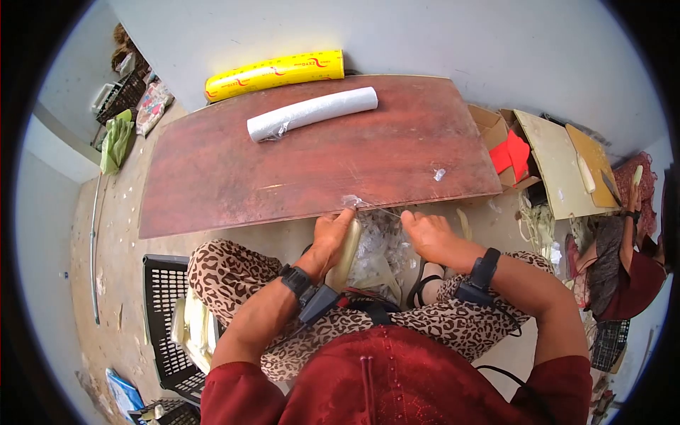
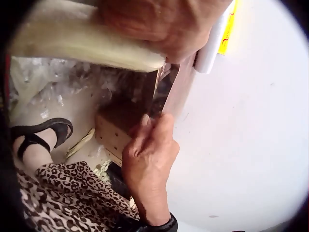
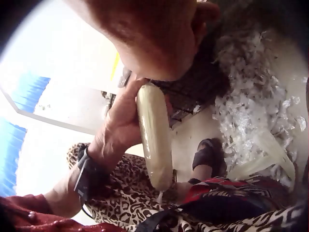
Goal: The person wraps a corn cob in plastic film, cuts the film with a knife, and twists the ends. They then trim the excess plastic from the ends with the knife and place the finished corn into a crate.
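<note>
My left hand (image 1: 329,237) grips a pale green ear of corn (image 1: 345,256), hanging just below the near edge of the reddish-brown table (image 1: 312,166). In the right wrist view the ear of corn (image 3: 155,140) looks glossy, wrapped in clear film with a twisted tail at its lower end. Across from it, my right hand (image 1: 430,237) pinches a thin strand of plastic film (image 1: 382,210). The strand runs taut between both hands along the table edge. In the left wrist view the right hand's fingers (image 2: 164,128) are curled by that edge.
A white film roll (image 1: 312,113) lies on the table, with a yellow roll (image 1: 276,74) behind. Plastic scraps (image 1: 379,248) heap on the floor between my feet. A black crate (image 1: 166,319) holding more corn stands left. Another person (image 1: 630,262) sits at right beside a board (image 1: 563,163).
</note>
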A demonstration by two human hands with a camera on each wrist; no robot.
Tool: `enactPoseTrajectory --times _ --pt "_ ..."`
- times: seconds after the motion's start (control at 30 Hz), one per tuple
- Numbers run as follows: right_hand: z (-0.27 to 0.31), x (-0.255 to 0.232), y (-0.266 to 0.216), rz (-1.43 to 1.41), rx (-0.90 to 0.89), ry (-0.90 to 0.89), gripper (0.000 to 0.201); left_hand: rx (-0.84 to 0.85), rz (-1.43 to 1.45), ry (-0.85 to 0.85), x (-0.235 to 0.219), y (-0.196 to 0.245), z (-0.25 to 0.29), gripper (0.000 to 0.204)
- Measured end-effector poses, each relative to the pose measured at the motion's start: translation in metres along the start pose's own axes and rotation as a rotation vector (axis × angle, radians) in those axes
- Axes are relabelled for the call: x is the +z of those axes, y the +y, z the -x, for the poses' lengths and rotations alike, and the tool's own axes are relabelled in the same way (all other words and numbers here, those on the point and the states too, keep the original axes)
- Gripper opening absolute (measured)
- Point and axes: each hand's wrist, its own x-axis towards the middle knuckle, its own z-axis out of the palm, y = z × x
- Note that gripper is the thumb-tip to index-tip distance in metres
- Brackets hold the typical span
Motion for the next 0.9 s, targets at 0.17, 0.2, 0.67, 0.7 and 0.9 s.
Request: enactPoseTrajectory --times 0.17,0.2,0.67,0.7,0.9 --pt "-0.007 -0.009 0.000 -0.125 0.056 0.016 0.013 -0.026 -0.043 -0.022 -0.004 0.006 0.004 0.035" --pt "-0.012 -0.010 -0.003 -0.168 0.042 0.064 0.012 -0.023 -0.031 -0.010 -0.002 0.008 0.007 0.035" --pt "-0.045 -0.005 -0.039 -0.059 -0.016 -0.018 0.019 0.010 0.076 -0.029 0.000 -0.003 -0.002 0.032" --pt "-0.048 -0.008 -0.039 -0.051 -0.033 -0.028 0.018 0.015 0.075 -0.033 0.000 -0.004 -0.003 0.032" --pt "-0.040 0.007 -0.028 0.021 -0.096 0.049 0.017 -0.097 0.075 -0.046 -0.007 0.002 -0.003 0.028"
